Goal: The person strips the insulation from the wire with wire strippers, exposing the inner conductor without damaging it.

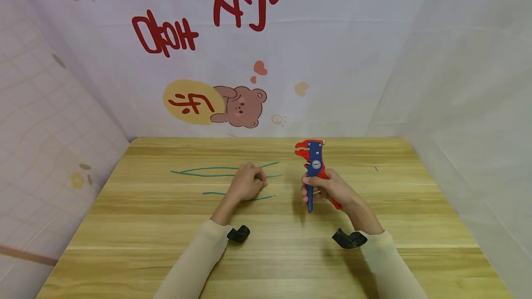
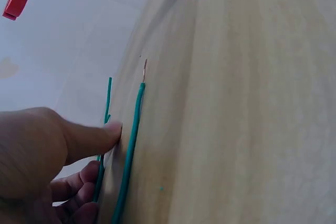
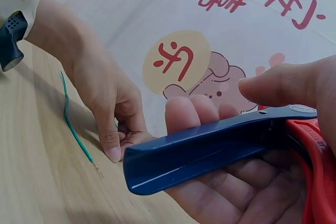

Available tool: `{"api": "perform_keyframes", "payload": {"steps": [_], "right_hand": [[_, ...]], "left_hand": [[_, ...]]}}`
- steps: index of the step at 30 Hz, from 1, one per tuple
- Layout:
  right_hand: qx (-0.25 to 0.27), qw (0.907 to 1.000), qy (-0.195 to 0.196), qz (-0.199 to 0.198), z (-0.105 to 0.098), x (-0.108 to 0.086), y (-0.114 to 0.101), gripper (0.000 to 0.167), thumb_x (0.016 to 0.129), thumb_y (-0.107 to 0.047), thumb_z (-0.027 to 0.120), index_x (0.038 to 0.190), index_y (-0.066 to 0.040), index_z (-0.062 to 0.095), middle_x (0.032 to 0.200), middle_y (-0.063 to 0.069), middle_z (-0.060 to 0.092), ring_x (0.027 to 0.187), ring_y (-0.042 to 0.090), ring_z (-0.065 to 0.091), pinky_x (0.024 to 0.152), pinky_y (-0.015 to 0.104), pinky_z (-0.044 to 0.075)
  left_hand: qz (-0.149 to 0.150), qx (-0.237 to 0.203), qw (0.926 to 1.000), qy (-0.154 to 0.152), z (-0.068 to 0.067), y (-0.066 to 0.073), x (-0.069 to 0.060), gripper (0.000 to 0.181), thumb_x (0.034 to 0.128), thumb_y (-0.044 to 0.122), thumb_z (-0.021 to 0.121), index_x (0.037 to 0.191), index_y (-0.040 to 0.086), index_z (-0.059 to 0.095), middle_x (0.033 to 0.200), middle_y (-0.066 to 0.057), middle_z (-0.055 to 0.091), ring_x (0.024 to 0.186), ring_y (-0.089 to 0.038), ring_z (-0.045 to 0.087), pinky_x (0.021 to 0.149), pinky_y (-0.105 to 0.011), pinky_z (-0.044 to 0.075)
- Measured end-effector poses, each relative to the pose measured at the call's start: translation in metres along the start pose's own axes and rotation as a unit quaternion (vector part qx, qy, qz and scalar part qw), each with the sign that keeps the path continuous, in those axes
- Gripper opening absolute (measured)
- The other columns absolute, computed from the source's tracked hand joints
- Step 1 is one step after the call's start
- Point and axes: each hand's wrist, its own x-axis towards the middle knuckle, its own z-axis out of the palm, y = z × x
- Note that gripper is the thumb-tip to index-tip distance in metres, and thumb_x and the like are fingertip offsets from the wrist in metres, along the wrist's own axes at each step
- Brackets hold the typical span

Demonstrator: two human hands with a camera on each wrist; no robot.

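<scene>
1. Gripping wire stripper [image 1: 315, 165] with right hand [image 1: 338, 188]; thumb laid across blue handle, fingers wrapped round behind it; reaching down to far green wires [image 1: 208, 175] with left hand [image 1: 248, 182], fingers bent, thumb close to them; can't tell pinch from mere touch there.
2. Holding stripper raised over table [image 1: 291, 262], right of left hand, head end pointing toward backdrop [image 1: 341, 68]; coloured blue on body and one handle, red on jaws and other handle; jaws apart, facing left; marked with round white badge, dotted with metal pins.
3. Got two far green wires on table, running left to right past left hand; meet near left ends, hidden partly by hand, splay apart at right.
4. Got near green wire [image 1: 262, 198] closer to person, passing under left hand or wrist, middle hidden; insulated in green, stripped at right end to bare copper strands [image 3: 98, 170]; slightly bowed.
5. Also seeing small green scrap [image 1: 376, 168] at far right of table; black devices [image 1: 350, 239] at both wrists, beside cream sleeves [image 1: 195, 257]; bear print [image 1: 245, 107] on backdrop.
</scene>
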Motion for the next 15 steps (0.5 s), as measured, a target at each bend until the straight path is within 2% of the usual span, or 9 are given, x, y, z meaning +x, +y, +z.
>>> {"api": "perform_keyframes", "payload": {"steps": [7, 11, 15], "right_hand": [[-0.001, 1.0, -0.001, -0.003, 0.0019, -0.001, -0.0005, 0.029, 0.103, -0.021, 0.061, 0.11, 0.006, 0.054, 0.083, 0.008, 0.069, 0.074, 0.023, 0.074, 0.078, 0.045, 0.063], [-0.005, 1.0, -0.005, -0.006, 0.0022, -0.0016, 0.001, 0.029, 0.103, -0.021, 0.061, 0.109, 0.007, 0.054, 0.083, 0.008, 0.069, 0.074, 0.023, 0.074, 0.078, 0.045, 0.063], [-0.009, 0.9999, -0.006, -0.01, 0.0027, -0.0023, 0.0022, 0.034, 0.103, -0.022, 0.062, 0.11, 0.011, 0.053, 0.083, 0.009, 0.069, 0.074, 0.023, 0.075, 0.078, 0.045, 0.063]], "left_hand": [[-0.026, 0.0, 0.9996, 0.013, 0.002, 0.003, -0.0008, 0.011, 0.0921, 0.015, 0.077, 0.087, 0.014, 0.068, 0.09, -0.005, 0.058, 0.088, -0.022, 0.046, 0.076, -0.034, 0.039], [-0.027, 0.012, 0.9992, 0.025, 0.005, 0.0038, -0.0006, 0.007, 0.0928, 0.017, 0.076, 0.092, 0.015, 0.07, 0.086, -0.003, 0.058, 0.084, -0.02, 0.047, 0.073, -0.032, 0.038], [-0.031, 0.024, 0.999, 0.023, 0.0053, 0.0049, -0.0015, 0.007, 0.0938, 0.017, 0.075, 0.088, 0.017, 0.071, 0.082, 0.0, 0.057, 0.078, -0.017, 0.047, 0.068, -0.029, 0.038]]}}
